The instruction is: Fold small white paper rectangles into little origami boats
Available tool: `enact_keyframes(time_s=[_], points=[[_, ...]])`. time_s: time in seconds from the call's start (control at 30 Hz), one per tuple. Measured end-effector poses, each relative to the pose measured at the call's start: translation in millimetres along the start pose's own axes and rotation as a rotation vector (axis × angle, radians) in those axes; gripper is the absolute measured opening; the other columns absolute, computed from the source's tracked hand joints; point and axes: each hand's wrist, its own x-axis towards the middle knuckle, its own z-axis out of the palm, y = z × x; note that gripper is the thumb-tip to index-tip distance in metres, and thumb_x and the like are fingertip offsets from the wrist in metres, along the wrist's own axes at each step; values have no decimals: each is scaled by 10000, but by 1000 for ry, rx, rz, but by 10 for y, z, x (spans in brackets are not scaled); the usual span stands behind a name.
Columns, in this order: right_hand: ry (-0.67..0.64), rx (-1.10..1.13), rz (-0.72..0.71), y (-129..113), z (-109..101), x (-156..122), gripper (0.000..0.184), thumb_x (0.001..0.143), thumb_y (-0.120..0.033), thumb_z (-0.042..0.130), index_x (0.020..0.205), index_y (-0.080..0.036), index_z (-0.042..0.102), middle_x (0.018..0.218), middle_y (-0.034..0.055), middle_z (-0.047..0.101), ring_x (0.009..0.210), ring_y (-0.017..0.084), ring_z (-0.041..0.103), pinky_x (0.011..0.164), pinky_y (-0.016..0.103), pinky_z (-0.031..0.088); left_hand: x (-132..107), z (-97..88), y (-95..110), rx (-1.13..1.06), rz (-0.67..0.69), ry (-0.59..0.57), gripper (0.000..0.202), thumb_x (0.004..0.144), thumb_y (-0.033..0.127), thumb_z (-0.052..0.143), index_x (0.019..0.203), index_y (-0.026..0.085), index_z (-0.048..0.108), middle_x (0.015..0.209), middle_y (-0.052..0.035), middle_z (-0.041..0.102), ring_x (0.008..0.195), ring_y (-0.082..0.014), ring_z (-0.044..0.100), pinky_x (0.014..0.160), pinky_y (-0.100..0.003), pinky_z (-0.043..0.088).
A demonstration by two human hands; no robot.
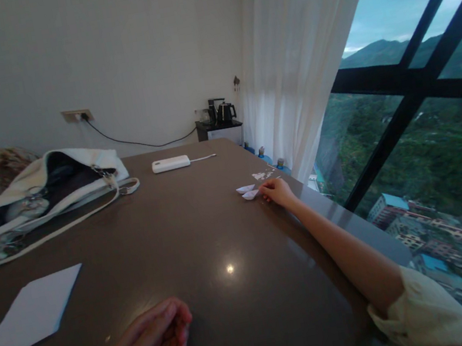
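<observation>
My right hand [278,191] is stretched far across the brown table [207,242], fingers curled beside two small white folded paper boats [248,192] near the table's right edge. Whether the fingers touch the nearer boat I cannot tell. More white paper bits [263,174] lie just beyond them. My left hand [156,332] rests on the table close to me, fingers curled loosely inward with nothing visible in them. A white paper sheet [32,315] lies flat to its left.
A white handbag [47,193] with long straps lies at the far left. A white power bank [170,164] with a cable sits at the back. A kettle [224,113] stands on a small cabinet in the corner. A curtain [300,59] and large window are on the right.
</observation>
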Motion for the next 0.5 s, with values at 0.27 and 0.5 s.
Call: enact_keyframes(time_s=[0.27,0.5], points=[[228,-82,-224,-184,-47,-135,164,842,-226,531,913,-130,644,804,61,656,717,175,608,683,294,482,48,-30,-63,-11,15,-23,363,726,508,669,705,148,631,609,-31,550,547,-127,489,511,-229,393],[42,-115,-543,-562,212,-601,158,802,-213,514,882,-158,639,667,19,627,588,136,555,578,230,399,52,25,-57,-32,36,-34,398,693,528,693,710,143,593,585,1,526,527,-103,476,504,-213,363]])
